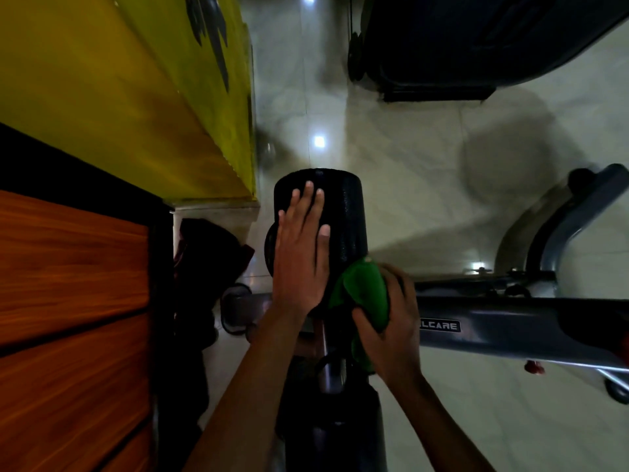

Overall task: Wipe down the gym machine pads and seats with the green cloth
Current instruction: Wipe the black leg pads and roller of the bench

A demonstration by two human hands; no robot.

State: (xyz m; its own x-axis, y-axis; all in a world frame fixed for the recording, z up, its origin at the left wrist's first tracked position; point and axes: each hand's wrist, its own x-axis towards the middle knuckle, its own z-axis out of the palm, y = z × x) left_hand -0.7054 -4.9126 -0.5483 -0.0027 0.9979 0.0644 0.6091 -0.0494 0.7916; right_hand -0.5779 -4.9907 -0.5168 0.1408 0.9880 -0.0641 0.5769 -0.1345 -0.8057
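A black cylindrical roller pad of the gym machine stands in the middle of the view. My left hand lies flat on its left side with straight fingers. My right hand grips a bunched green cloth and holds it against the pad's lower right side, where the pad meets the metal frame. A second black pad sits lower down, partly hidden by my forearms.
A grey metal frame bar with a label runs off to the right. A wooden panel and a yellow wall are on the left. Dark equipment stands on the pale tiled floor at top right.
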